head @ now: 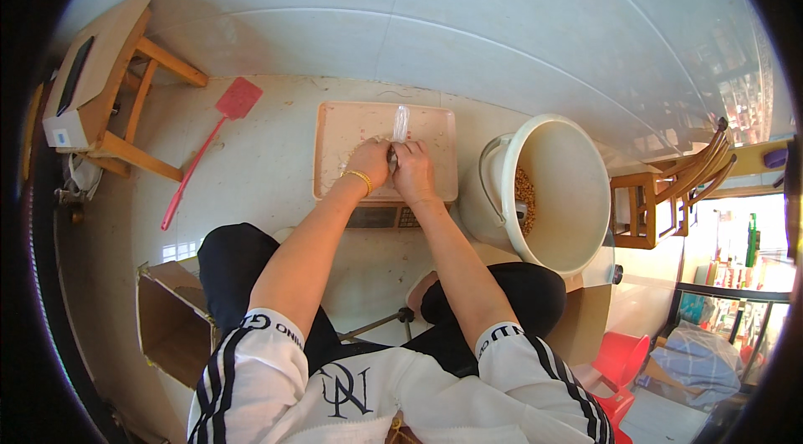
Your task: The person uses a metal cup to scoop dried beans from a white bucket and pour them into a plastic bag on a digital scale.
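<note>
My left hand (370, 163), with a gold-coloured bracelet at its wrist, meets my right hand (412, 169) over the pale pink tray of a scale (433, 121). Fingers of both hands are closed on a small dark thing (392, 155) between them, too hidden to name. A clear plastic strip or bag (401, 121) stretches from my fingers towards the tray's far edge. Small pale bits lie scattered on the tray, some beside my left hand. The scale's dark display (371, 217) and keypad face me below the tray.
A large white bucket (564, 193) with grain or kernels (524, 193) inside stands to the right. A red fly swatter (238, 98) lies on the floor at left, near a wooden stool (147, 158). Cardboard boxes (179, 318) flank my legs; the wall (351, 36) runs behind the scale.
</note>
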Available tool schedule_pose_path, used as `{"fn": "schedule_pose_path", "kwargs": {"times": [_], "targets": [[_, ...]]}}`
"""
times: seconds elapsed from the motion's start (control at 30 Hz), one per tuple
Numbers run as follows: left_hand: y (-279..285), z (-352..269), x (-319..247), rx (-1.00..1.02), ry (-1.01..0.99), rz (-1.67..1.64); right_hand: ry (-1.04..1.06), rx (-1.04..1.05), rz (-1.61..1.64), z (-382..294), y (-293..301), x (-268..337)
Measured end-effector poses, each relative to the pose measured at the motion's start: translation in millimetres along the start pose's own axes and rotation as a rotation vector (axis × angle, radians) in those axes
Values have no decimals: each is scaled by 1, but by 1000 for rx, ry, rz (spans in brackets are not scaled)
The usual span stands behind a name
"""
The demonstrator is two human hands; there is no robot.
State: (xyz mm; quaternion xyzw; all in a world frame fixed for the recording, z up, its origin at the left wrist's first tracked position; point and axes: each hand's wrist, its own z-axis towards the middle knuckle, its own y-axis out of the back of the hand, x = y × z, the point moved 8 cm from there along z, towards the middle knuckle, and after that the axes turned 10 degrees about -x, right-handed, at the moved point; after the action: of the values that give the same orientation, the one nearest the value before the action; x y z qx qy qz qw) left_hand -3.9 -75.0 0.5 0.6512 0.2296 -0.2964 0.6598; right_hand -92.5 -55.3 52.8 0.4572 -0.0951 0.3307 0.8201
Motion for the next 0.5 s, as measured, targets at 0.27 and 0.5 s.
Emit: {"fn": "schedule_pose_path", "kwargs": {"times": [0.27, 0.5], "targets": [[14, -6, -2, -37, -53, -22, -169, 111, 13, -3, -16, -20], [16, -4, 0, -105, -33, -8, -682, 467, 308, -23, -38, -56]]}}
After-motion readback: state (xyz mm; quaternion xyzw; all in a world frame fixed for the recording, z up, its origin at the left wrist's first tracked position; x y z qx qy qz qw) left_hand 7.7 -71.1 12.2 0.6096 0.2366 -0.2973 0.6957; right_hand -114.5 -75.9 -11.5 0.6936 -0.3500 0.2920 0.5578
